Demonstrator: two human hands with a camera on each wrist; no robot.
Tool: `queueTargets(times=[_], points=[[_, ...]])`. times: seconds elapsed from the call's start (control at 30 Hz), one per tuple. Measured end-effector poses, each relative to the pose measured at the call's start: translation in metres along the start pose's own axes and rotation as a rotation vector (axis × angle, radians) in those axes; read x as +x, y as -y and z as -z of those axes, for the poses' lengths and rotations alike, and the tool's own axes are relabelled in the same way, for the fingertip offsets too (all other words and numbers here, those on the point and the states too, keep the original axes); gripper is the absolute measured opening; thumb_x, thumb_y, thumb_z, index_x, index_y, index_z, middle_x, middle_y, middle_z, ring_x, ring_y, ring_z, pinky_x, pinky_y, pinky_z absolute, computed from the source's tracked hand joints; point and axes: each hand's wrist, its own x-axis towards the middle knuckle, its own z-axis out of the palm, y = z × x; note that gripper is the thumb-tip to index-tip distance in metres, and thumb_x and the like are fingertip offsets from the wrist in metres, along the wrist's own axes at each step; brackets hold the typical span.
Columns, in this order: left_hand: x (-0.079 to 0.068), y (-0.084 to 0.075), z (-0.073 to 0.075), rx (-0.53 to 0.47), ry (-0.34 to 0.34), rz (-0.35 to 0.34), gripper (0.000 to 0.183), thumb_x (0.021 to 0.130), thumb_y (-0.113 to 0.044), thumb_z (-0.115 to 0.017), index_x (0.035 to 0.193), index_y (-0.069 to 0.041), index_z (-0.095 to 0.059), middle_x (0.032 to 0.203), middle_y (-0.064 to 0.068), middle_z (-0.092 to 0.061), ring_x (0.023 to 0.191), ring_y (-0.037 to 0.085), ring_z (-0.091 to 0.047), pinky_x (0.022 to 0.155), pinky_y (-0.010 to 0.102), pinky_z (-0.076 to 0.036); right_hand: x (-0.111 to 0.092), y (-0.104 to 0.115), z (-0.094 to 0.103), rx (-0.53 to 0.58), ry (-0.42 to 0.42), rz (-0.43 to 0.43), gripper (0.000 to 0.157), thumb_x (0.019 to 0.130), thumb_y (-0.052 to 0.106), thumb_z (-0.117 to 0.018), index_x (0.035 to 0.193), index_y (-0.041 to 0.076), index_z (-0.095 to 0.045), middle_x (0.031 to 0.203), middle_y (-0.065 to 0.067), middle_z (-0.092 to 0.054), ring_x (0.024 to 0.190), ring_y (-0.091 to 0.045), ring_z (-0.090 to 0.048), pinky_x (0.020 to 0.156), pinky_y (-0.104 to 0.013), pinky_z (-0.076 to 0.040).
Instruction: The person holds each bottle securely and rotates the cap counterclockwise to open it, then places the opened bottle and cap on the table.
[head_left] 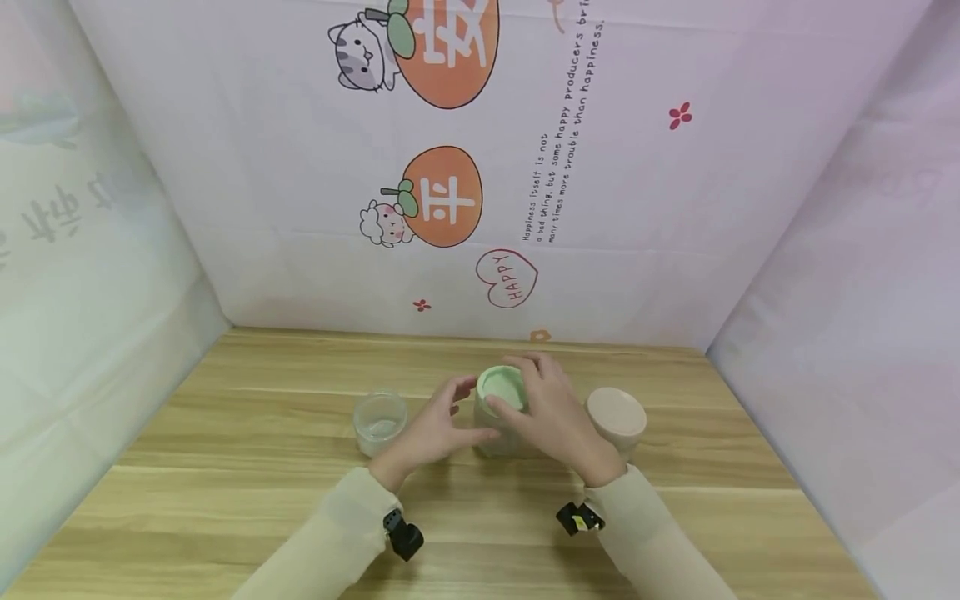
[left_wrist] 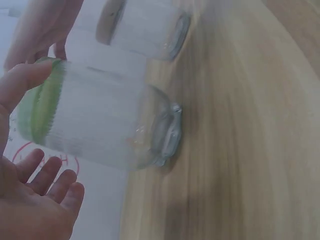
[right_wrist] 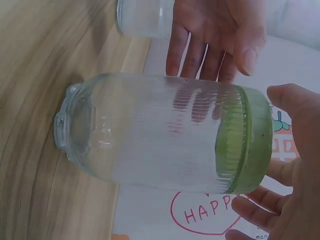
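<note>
A clear ribbed glass jar (right_wrist: pixel 155 132) with a pale green lid (head_left: pixel 501 385) stands upright on the wooden table between both hands. My right hand (head_left: pixel 555 408) is spread over the lid from the right, thumb at the near side and fingers at the far side. In the right wrist view the right thumb (right_wrist: pixel 290 100) and fingers lie loosely about the lid's edge. To the left, my left hand (head_left: pixel 438 425) faces the jar with fingers extended. Its thumb (left_wrist: pixel 30 77) overlaps the lid in the left wrist view, while the other fingers stay apart from the glass.
A short clear glass jar (head_left: pixel 380 421) without a visible lid stands left, beside the left wrist. On the right, close to the right forearm, is another glass jar with a beige lid (head_left: pixel 617 411). A printed cloth (head_left: pixel 600 292) walls off the table's back and sides.
</note>
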Motion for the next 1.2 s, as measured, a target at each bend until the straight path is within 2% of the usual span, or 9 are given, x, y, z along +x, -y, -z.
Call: queueTargets(times=[0.13,0.27,0.47,0.67,0.8,0.87,1.1,1.2], points=[[0.007,0.004,-0.012,-0.019,-0.009,0.013,0.089,0.066,-0.047,-0.078,0.137,-0.02,-0.03,0.133,-0.002,-0.037,0.123,0.017,-0.035,0.101,0.043,-0.031,-0.001,-0.005,-0.002,-0.023,-0.017,-0.03,0.072,0.081,0.064,-0.05,0.13,0.012,-0.046,0.119,-0.01,-0.046,0.102,-0.022,-0.045,0.078,-0.041,-0.042],[0.014,0.008,-0.019,-0.031,-0.02,0.016,0.09,0.066,-0.046,-0.079,0.136,-0.016,-0.03,0.131,0.001,-0.039,0.122,0.018,-0.036,0.101,0.045,-0.03,-0.002,-0.007,-0.003,-0.028,-0.004,-0.05,0.075,0.079,0.067,-0.05,0.132,0.014,-0.045,0.117,-0.009,-0.045,0.099,-0.021,-0.044,0.08,-0.042,-0.039],[0.021,0.011,-0.022,-0.063,-0.041,0.039,0.093,0.063,-0.045,-0.081,0.135,-0.014,-0.029,0.13,0.002,-0.039,0.12,0.018,-0.037,0.101,0.043,-0.031,-0.001,-0.008,-0.005,-0.051,0.015,-0.076,0.082,0.073,0.074,-0.049,0.131,0.016,-0.047,0.118,-0.006,-0.045,0.1,-0.02,-0.043,0.08,-0.041,-0.036],[0.024,0.015,-0.023,-0.103,-0.016,0.014,0.089,0.066,-0.041,-0.081,0.135,-0.018,-0.029,0.128,0.0,-0.038,0.118,0.018,-0.04,0.098,0.04,-0.036,-0.001,-0.008,-0.007,-0.039,0.031,-0.088,0.083,0.071,0.076,-0.049,0.126,0.014,-0.052,0.112,-0.003,-0.045,0.096,-0.018,-0.043,0.075,-0.039,-0.038],[0.025,0.016,-0.023,-0.111,-0.002,0.01,0.088,0.068,-0.04,-0.079,0.135,-0.017,-0.028,0.128,0.0,-0.039,0.117,0.02,-0.041,0.096,0.041,-0.037,0.0,-0.009,-0.007,0.004,0.035,-0.09,0.082,0.071,0.074,-0.053,0.127,0.014,-0.052,0.115,-0.003,-0.045,0.098,-0.018,-0.042,0.073,-0.037,-0.039],[0.025,0.014,-0.022,-0.116,0.003,0.005,0.087,0.069,-0.038,-0.079,0.136,-0.016,-0.028,0.128,0.001,-0.039,0.117,0.021,-0.04,0.097,0.042,-0.036,0.0,-0.01,-0.007,0.028,0.035,-0.093,0.082,0.07,0.073,-0.054,0.128,0.015,-0.052,0.116,-0.002,-0.045,0.1,-0.017,-0.041,0.072,-0.036,-0.041],[0.012,-0.012,-0.014,-0.129,0.044,-0.012,0.083,0.075,-0.027,-0.076,0.137,-0.006,-0.025,0.128,0.006,-0.039,0.117,0.022,-0.041,0.098,0.043,-0.035,-0.001,-0.013,-0.008,0.112,0.04,-0.088,0.079,0.069,0.07,-0.06,0.128,0.017,-0.052,0.119,0.001,-0.044,0.104,-0.014,-0.038,0.073,-0.035,-0.044],[0.01,-0.014,-0.013,-0.114,0.047,-0.013,0.082,0.075,-0.029,-0.076,0.137,-0.006,-0.026,0.128,0.006,-0.039,0.117,0.022,-0.04,0.099,0.043,-0.033,-0.001,-0.015,-0.008,0.158,0.049,-0.073,0.075,0.07,0.066,-0.062,0.129,0.02,-0.052,0.119,0.004,-0.044,0.106,-0.013,-0.037,0.074,-0.035,-0.044]])
